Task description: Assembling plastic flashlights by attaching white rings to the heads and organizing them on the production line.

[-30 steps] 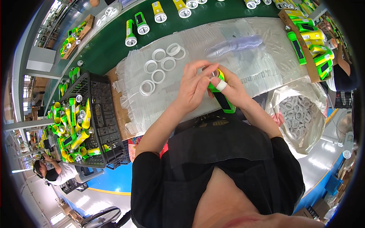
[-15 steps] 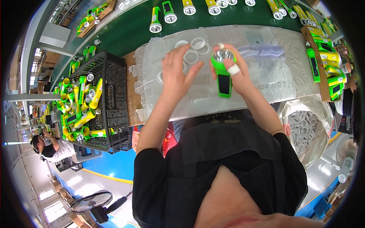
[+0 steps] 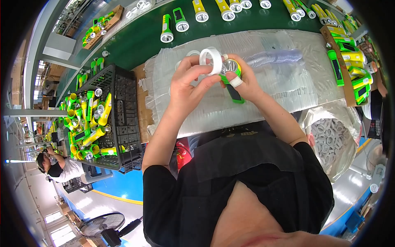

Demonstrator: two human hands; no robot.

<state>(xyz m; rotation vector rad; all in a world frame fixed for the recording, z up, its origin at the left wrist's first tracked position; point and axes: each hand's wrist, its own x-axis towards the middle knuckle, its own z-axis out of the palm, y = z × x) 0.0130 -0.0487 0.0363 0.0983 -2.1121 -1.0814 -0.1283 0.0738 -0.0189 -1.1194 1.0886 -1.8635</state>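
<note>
The left hand (image 3: 186,82), empty a moment ago, now has a white ring (image 3: 216,63) (in a tight pinch), just beside the green torch (image 3: 235,94) the right hand (image 3: 246,80) curls around.

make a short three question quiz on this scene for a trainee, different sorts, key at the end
1. True or false: the right hand is empty.
2. Choose one. The left hand holds:
A) a screwdriver
B) a white ring
C) a cable
3. On which side of the person does the black crate stand?

Key:
1. False; it holds a flashlight.
2. B
3. The person's left.
</note>
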